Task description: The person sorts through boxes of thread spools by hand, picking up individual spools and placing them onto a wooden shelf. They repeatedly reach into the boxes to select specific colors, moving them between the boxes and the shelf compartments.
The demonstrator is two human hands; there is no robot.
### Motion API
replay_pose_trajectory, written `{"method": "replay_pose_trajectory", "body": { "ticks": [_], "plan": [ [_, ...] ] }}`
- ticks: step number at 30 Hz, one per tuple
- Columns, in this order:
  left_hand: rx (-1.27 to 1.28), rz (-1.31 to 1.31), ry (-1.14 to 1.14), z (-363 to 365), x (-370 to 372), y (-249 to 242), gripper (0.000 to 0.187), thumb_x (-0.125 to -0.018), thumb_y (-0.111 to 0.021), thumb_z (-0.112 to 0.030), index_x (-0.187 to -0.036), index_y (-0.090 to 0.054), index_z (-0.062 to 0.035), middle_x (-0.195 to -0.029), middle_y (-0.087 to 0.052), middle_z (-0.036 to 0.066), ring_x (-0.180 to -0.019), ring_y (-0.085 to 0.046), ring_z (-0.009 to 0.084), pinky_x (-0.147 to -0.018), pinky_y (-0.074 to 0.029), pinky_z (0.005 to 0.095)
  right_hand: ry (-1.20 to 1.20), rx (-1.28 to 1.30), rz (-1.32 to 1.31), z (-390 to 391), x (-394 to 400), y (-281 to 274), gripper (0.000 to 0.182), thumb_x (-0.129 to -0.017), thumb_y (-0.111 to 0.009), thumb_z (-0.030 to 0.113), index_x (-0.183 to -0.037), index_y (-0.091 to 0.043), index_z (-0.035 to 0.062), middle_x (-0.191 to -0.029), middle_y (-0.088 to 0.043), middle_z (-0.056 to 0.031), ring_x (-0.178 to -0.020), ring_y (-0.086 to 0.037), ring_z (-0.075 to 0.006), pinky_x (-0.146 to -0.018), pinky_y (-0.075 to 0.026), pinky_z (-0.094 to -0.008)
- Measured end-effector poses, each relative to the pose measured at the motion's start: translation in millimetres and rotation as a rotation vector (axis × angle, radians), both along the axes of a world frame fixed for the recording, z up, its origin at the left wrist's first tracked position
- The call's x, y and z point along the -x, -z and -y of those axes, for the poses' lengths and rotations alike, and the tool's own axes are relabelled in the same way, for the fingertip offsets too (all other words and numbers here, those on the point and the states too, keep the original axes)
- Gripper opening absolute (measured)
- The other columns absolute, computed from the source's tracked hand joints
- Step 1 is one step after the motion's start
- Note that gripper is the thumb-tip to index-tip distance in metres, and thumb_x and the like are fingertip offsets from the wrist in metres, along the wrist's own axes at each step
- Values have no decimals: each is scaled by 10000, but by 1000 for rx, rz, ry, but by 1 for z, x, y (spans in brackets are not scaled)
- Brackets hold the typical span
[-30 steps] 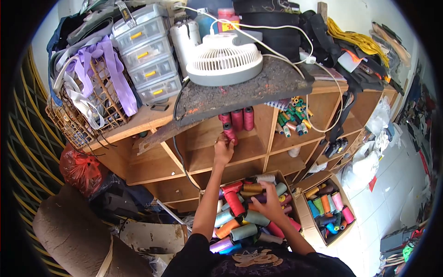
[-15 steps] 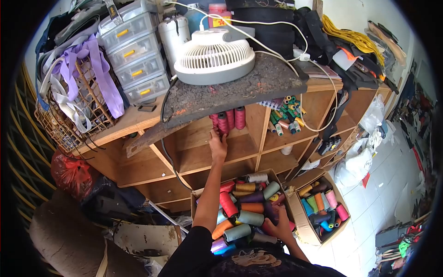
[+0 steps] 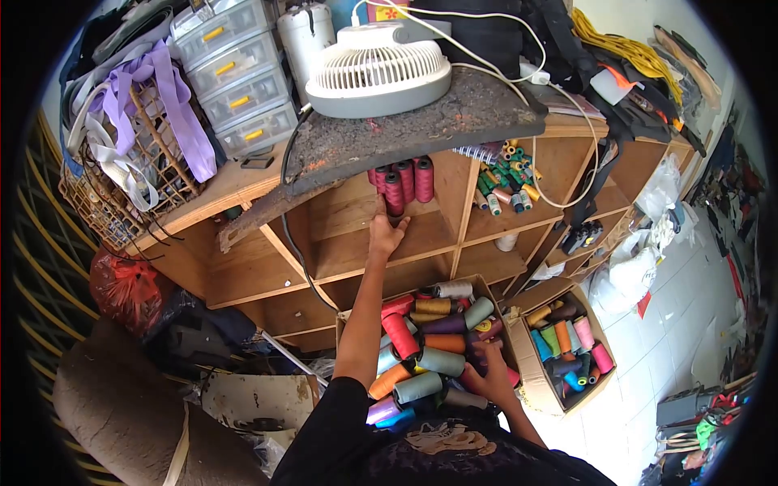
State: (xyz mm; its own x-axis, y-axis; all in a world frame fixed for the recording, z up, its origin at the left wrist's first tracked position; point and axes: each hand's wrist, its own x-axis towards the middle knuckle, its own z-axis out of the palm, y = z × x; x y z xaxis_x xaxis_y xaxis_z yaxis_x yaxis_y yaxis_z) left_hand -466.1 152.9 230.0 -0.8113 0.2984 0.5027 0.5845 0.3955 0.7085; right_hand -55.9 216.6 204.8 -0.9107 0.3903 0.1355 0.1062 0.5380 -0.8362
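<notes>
My left hand [image 3: 387, 235] reaches into an upper compartment of the wooden shelf, thumb and forefinger apart, just in front of a cluster of maroon thread spools [image 3: 394, 194]. The spools stand upright, close together. My right hand [image 3: 492, 379] is down in a cardboard box [image 3: 512, 344] full of large thread spools in many colours, its fingers around a dark purple thread spool [image 3: 476, 353] that they partly hide. Red [image 3: 400, 335] and grey-green [image 3: 442, 361] spools lie on their sides next to it.
A second cardboard box [image 3: 541, 390] of spools stands on the right. Smaller spools [image 3: 506, 190] fill the neighbouring compartment. A white fan [image 3: 379, 77] sits on the dark board [image 3: 486, 105] overhanging the shelf, its cable [image 3: 594, 158] looping down. Drawers [image 3: 243, 97] stand left.
My left hand has drawn back slightly from the maroon spools and its fingers have parted. My right hand stays at the same spot in the box. The view has shifted slightly.
</notes>
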Motion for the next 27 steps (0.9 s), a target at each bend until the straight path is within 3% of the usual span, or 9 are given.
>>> {"method": "replay_pose_trajectory", "body": {
  "ticks": [2,5,15,17,20,23,27],
  "plan": [
    [9,165,29,5,-7,-10,839,-742,-779,-162,-1409,-335,88,-1326,-502,298,-1212,-526,397,-1005,-441,390,1,25,-2,2,0,-1,503,-825,-701,135,-1259,-475,23,-1122,-507,-158,-1027,-557,-283,-834,-495,-377],
    [-153,65,67,3,4,4,825,-737,-775,-135,-1406,-345,82,-1307,-527,282,-1203,-542,377,-991,-453,382,-9,32,12,4,1,-4,496,-826,-699,135,-1259,-478,31,-1121,-509,-158,-1028,-558,-284,-838,-492,-379],
    [-328,107,172,2,16,16,813,-731,-758,-80,-1414,-342,66,-1259,-580,253,-1143,-605,296,-930,-490,340,-12,23,1,1,1,-5,476,-830,-687,135,-1248,-484,31,-1118,-513,-157,-1027,-558,-282,-840,-490,-378],
    [-333,166,187,4,11,12,825,-735,-762,-98,-1418,-331,69,-1258,-579,261,-1159,-595,304,-935,-486,346,-18,19,-1,2,0,-6,471,-832,-684,132,-1246,-484,29,-1117,-513,-158,-1023,-558,-282,-841,-488,-376],
    [-118,147,141,10,1,-4,850,-776,-755,-109,-1438,-259,85,-1282,-569,241,-1208,-559,242,-986,-453,309,-27,16,-12,5,-1,-10,456,-832,-681,127,-1234,-488,29,-1114,-513,-160,-1015,-557,-283,-837,-486,-371],
    [-3,137,113,19,-13,-17,905,-779,-765,-186,-1459,-226,71,-1294,-552,272,-1209,-558,258,-970,-448,307,-24,-23,-36,6,-4,-12,446,-828,-685,116,-1221,-493,30,-1111,-513,-158,-1006,-556,-285,-834,-484,-370],
    [-81,162,138,52,-71,-42,906,-798,-760,-188,-1477,-207,42,-1335,-510,283,-1222,-540,280,-993,-434,337,10,6,-30,6,-12,-9,449,-818,-691,98,-1216,-496,28,-1110,-515,-153,-1002,-554,-284,-834,-478,-368]
  ]
}}
